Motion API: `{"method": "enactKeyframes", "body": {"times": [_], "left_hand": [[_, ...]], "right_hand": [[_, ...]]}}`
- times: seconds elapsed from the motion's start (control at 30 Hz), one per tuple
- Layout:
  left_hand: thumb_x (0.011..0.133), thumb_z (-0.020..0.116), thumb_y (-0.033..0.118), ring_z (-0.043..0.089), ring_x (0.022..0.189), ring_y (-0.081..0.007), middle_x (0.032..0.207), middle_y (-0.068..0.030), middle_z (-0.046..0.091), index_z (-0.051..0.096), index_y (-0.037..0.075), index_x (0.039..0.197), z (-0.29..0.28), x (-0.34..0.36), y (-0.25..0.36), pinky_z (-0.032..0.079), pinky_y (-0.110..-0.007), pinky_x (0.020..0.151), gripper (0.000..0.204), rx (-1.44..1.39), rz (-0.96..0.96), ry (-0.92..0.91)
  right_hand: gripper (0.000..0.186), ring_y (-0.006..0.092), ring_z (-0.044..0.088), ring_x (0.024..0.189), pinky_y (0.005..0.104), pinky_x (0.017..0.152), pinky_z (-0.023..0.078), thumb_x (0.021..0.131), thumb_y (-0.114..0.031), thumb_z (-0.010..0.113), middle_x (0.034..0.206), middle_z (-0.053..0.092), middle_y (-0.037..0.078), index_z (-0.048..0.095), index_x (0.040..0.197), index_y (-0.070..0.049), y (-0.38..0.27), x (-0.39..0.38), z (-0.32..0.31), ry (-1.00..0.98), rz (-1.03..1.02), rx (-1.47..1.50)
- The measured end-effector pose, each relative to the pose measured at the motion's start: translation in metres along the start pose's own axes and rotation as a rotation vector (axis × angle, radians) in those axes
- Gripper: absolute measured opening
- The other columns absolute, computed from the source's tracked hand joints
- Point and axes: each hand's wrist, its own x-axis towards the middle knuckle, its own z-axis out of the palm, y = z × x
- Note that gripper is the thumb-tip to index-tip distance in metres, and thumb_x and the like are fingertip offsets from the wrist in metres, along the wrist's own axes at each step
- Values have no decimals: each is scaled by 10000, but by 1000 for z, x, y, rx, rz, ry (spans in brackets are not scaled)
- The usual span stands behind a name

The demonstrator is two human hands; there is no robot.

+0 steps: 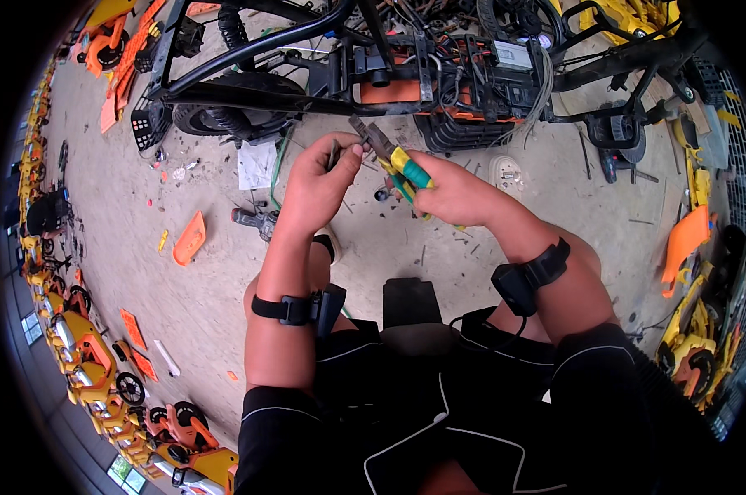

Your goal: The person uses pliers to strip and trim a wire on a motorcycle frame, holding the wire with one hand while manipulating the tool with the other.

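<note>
My right hand is wrapped round the yellow and green handles of a pair of pliers. Their dark metal jaws point up and left, toward my left fingertips. With thumb and fingers closed, my left hand pinches a small dark metal piece; its exact kind is not clear. Both hands meet in front of a stripped vehicle frame of black tubes, its wiring and orange inner parts exposed. The contact between jaws and piece is partly covered by my fingers.
A cordless power tool lies by my left forearm, and an angle grinder rests at the right. An orange panel and a white sheet are on the littered concrete. Yellow scooters line the left side.
</note>
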Motion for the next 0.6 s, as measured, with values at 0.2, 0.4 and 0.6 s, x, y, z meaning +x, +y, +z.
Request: {"method": "enactKeyframes", "body": {"times": [0.2,0.4,0.6], "left_hand": [[1037,626,180,409,683,-20,780,82,536,691,26,1090,2,0,2,339,-206,603,176,36,-11,17],[1032,632,158,413,696,-12,789,82,554,694,8,1114,3,0,-2,344,-201,611,182,59,-20,30],[1027,644,154,423,705,-14,798,74,568,700,-2,1095,1,0,-5,354,-200,617,179,108,0,41]], "right_hand": [[640,176,598,1040,326,898,506,820,23,548,1216,633,68,452,1450,-41,0,0,2,64,-27,-62],[633,282,626,1072,379,920,501,849,-1,543,1211,638,155,413,1468,-30,5,2,4,116,-88,-195],[548,417,646,1055,450,867,516,882,-38,558,1157,645,235,446,1418,-34,13,7,7,179,-144,-296]]}}
